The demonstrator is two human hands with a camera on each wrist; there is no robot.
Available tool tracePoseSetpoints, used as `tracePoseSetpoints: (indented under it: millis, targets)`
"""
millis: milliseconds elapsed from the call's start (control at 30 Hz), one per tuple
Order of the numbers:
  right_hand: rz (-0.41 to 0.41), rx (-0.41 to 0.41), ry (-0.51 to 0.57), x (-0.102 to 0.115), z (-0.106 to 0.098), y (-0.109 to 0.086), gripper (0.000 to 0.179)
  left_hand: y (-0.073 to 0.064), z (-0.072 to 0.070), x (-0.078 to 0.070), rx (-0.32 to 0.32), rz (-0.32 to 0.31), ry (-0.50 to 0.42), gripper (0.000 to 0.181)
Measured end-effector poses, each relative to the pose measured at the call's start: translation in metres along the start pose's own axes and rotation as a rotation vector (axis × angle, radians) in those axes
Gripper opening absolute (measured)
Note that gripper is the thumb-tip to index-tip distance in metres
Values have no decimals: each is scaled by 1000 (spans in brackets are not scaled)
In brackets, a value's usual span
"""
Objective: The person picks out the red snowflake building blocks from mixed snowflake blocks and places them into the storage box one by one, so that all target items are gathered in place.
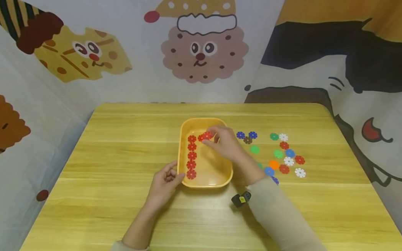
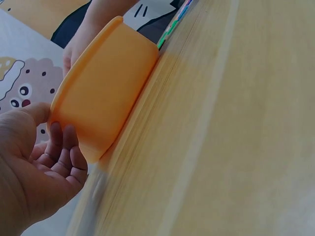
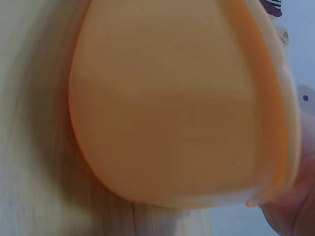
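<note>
5 red discs (image 1: 192, 155) lie inside the orange tray (image 1: 215, 172), in a line along its left wall, each near or touching its neighbour; this wall probably serves as a guide to make the line straight. The tray rests flat on the wooden table (image 1: 116, 147), in front of the person, so both hands can reach it easily. The left hand (image 1: 163, 184) grasps the tray at its near left corner: the thumb lies at the rim and the bent fingers are against the outer wall, as the left wrist view shows. I judge that this light grip is for steadying, so that the tray does not slide. The right hand (image 1: 225, 141) reaches over the right side of the tray and seems to pinch 1 more red disc (image 1: 207, 135) between thumb and fingers, near the far wall. Another red disc (image 1: 201, 138) is just beside it, towards the line. In the right wrist view the tray wall hides the fingertips, so I cannot tell how firm this pinch is. Loose discs (image 1: 289, 161) of several colours, some red too, lie on the table right of the tray, perhaps placed there to be near the right hand.
</note>
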State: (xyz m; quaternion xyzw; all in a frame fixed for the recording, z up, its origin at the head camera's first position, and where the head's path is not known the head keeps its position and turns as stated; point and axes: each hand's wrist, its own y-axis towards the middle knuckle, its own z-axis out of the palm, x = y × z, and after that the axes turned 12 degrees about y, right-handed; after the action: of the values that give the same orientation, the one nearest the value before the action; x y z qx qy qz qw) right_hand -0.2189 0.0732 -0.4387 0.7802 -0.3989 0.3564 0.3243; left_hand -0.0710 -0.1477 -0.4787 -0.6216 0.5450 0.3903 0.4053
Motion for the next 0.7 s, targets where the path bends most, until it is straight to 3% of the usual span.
tracePoseSetpoints:
  millis: [267, 467, 700]
  targets:
    - [100, 106, -77, 4, 15, 13, 37, 0, 1, -1, -3, -16, -7, 53]
    - [178, 191, -241, 2, 27, 17, 33, 1, 0, -1, -3, -18, -13, 52]
    - [206, 224, -346, 0, 33, 16, 31, 0, 0, 0, -4, -16, -19, 52]
